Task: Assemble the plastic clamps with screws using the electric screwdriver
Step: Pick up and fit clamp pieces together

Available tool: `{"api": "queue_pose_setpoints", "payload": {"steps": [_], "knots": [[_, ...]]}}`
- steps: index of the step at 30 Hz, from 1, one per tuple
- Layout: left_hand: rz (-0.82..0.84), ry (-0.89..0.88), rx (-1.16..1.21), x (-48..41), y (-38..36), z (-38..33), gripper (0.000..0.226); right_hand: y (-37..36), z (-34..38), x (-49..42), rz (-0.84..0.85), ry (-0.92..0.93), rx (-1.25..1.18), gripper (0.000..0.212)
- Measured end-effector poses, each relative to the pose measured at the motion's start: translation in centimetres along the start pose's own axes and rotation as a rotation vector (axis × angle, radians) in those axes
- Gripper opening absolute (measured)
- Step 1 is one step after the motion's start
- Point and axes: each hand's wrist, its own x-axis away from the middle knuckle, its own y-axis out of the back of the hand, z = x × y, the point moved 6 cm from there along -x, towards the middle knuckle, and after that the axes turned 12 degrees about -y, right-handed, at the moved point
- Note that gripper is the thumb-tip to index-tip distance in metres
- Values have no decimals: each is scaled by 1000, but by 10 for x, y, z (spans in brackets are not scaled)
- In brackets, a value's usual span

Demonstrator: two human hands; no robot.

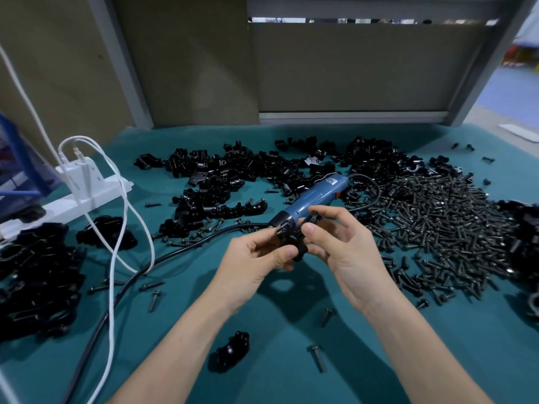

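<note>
Above the middle of the green table, my left hand [256, 258] and my right hand [341, 246] together pinch a black plastic clamp [294, 243] between thumbs and fingertips. The blue electric screwdriver [309, 199] lies on the table just behind the clamp, tip toward my hands, with neither hand on it. A large heap of black screws [437, 225] spreads to the right. Loose black clamp halves [233, 176] are piled behind the screwdriver. One clamp piece [230, 351] lies near me, with a loose screw [318, 358] to its right.
A white power strip [87, 196] with chargers and white cables [119, 237] sits at the left. The screwdriver's black cord [122, 290] runs across the mat toward the near left edge. More black parts [35, 275] lie at far left and far right [525, 237]. A partition wall stands behind.
</note>
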Motion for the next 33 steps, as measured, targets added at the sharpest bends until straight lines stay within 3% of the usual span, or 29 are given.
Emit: {"api": "queue_pose_setpoints", "payload": {"steps": [12, 17, 26, 33], "knots": [[-53, 18, 44, 1, -2, -1, 30, 0, 0, -1, -2, 24, 218, 47], [-139, 43, 121, 1, 2, -1, 25, -9, -4, -1, 114, -25, 323, 77], [-153, 73, 147, 2, -1, -3, 18, -4, -4, -2, 110, 10, 320, 77], [-218, 67, 166, 3, 1, -2, 21, -9, -1, 1, 56, 140, 338, 29]]}}
